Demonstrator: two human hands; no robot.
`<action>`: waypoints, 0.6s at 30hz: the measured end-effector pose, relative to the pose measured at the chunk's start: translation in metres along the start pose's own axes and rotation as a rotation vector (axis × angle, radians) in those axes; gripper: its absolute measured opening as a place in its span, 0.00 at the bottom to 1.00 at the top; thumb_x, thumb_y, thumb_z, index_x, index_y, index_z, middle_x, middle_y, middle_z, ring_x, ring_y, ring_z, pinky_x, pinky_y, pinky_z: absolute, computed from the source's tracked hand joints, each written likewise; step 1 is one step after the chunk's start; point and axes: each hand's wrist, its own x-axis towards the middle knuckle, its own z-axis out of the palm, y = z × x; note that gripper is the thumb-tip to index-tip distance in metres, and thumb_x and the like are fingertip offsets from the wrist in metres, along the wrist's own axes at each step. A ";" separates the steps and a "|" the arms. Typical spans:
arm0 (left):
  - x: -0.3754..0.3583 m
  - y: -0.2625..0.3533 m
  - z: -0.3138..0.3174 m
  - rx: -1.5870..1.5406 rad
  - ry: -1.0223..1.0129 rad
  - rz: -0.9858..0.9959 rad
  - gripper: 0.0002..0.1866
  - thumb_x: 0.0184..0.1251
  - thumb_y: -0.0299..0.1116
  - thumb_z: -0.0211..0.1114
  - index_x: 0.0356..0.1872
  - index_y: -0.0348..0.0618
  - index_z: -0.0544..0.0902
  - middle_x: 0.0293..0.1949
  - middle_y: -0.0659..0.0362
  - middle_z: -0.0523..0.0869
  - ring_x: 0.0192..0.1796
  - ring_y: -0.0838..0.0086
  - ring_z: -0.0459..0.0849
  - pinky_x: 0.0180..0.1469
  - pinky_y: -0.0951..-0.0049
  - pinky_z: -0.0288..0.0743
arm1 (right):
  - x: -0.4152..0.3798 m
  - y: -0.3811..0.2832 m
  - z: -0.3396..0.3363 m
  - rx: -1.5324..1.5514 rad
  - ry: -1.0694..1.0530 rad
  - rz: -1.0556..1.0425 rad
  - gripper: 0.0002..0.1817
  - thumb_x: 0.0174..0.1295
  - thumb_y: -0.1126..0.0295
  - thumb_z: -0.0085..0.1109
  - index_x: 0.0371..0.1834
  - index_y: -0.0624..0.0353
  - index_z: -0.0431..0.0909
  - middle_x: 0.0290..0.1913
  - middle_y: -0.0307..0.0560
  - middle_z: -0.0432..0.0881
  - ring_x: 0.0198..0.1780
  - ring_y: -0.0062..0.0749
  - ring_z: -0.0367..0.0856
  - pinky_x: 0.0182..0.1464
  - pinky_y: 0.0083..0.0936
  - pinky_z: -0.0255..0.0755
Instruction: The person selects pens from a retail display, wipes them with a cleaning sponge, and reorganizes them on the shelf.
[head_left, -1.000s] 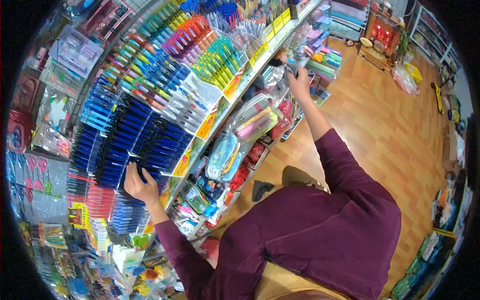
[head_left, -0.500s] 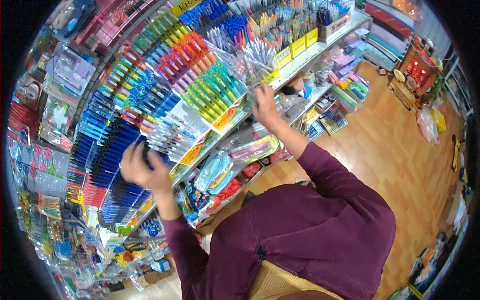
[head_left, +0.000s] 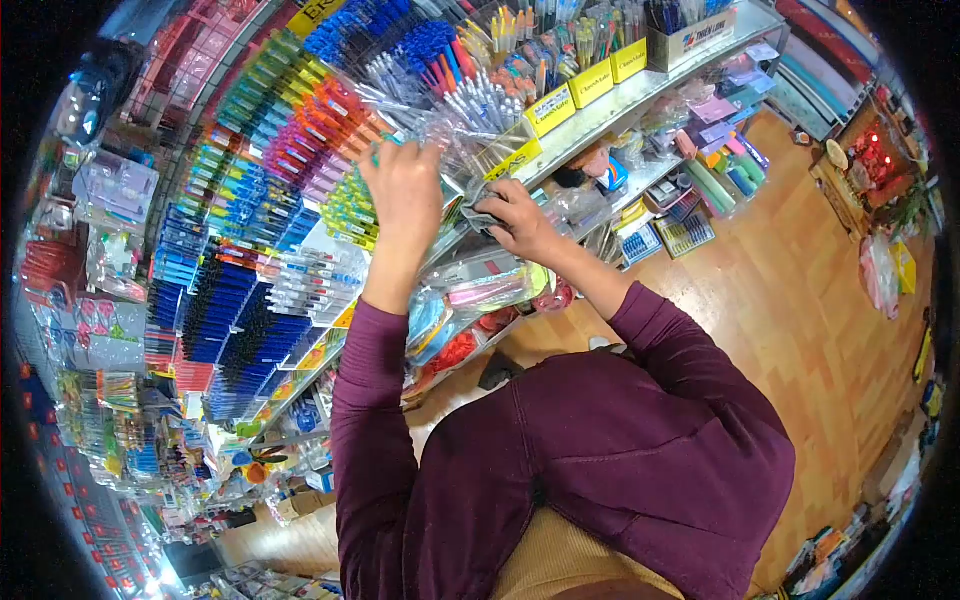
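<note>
My left hand point(head_left: 405, 195) is over the turquoise and yellow-green pens point(head_left: 350, 212), its fingers bent toward the pen rows; what its fingertips touch is hidden. Close to the shelf's front edge, my right hand point(head_left: 518, 218) is closed on a crumpled grey cloth point(head_left: 478, 208). Just beyond it are white-and-blue pens point(head_left: 482, 103) in a holder with a yellow label point(head_left: 512, 160). White pens point(head_left: 312, 285) and dark blue pens point(head_left: 215, 310) stand in rows to the left of my left hand.
Yellow-labelled pen boxes point(head_left: 592, 84) and a white box of pens point(head_left: 700, 38) line the upper shelf. Packaged pencil cases point(head_left: 490, 290) lie on the lower shelf. Hanging packaged goods point(head_left: 120, 190) are at the left. Wooden floor point(head_left: 800, 330) extends at the right.
My left hand has moved right and up, from above the dark blue pens to the turquoise and yellow-green ones. My right hand remains by the shelf edge with the grey cloth. The view has shifted slightly.
</note>
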 end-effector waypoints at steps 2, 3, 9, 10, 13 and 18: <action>0.008 -0.011 -0.004 -0.026 0.021 -0.028 0.08 0.46 0.29 0.68 0.30 0.47 0.82 0.31 0.61 0.80 0.43 0.64 0.74 0.55 0.56 0.60 | 0.001 0.002 -0.001 0.016 -0.001 -0.005 0.23 0.37 0.81 0.64 0.43 0.57 0.75 0.47 0.54 0.69 0.50 0.51 0.68 0.53 0.39 0.65; 0.013 -0.014 -0.008 -0.052 0.048 -0.063 0.07 0.46 0.28 0.68 0.29 0.48 0.82 0.30 0.61 0.80 0.43 0.64 0.74 0.55 0.56 0.60 | 0.001 0.003 -0.002 0.030 -0.008 -0.016 0.23 0.37 0.81 0.64 0.42 0.57 0.75 0.47 0.55 0.70 0.50 0.52 0.68 0.53 0.38 0.65; 0.009 -0.007 0.001 0.094 -0.047 -0.011 0.05 0.46 0.29 0.65 0.27 0.47 0.83 0.33 0.59 0.77 0.45 0.61 0.72 0.57 0.54 0.58 | 0.002 0.006 0.001 0.050 -0.014 -0.006 0.23 0.37 0.80 0.64 0.42 0.58 0.75 0.47 0.54 0.70 0.49 0.52 0.69 0.52 0.38 0.65; 0.009 -0.008 0.001 0.073 -0.037 -0.011 0.05 0.47 0.29 0.65 0.28 0.47 0.82 0.34 0.58 0.77 0.46 0.61 0.72 0.58 0.54 0.57 | 0.003 0.007 0.000 0.037 -0.005 -0.025 0.21 0.40 0.79 0.62 0.42 0.60 0.74 0.46 0.55 0.70 0.49 0.51 0.69 0.52 0.37 0.65; 0.006 0.002 -0.007 0.011 0.032 -0.009 0.08 0.49 0.29 0.65 0.33 0.47 0.81 0.38 0.58 0.77 0.49 0.60 0.72 0.61 0.52 0.55 | 0.002 -0.001 -0.009 0.187 0.060 0.133 0.18 0.44 0.78 0.60 0.43 0.60 0.74 0.46 0.56 0.70 0.49 0.51 0.69 0.52 0.36 0.65; -0.004 0.007 -0.010 -0.089 0.089 0.023 0.15 0.53 0.30 0.64 0.44 0.47 0.79 0.48 0.56 0.76 0.54 0.62 0.71 0.63 0.50 0.51 | 0.032 0.001 -0.043 0.003 0.449 0.211 0.18 0.46 0.77 0.58 0.43 0.63 0.73 0.45 0.57 0.70 0.49 0.50 0.69 0.52 0.36 0.65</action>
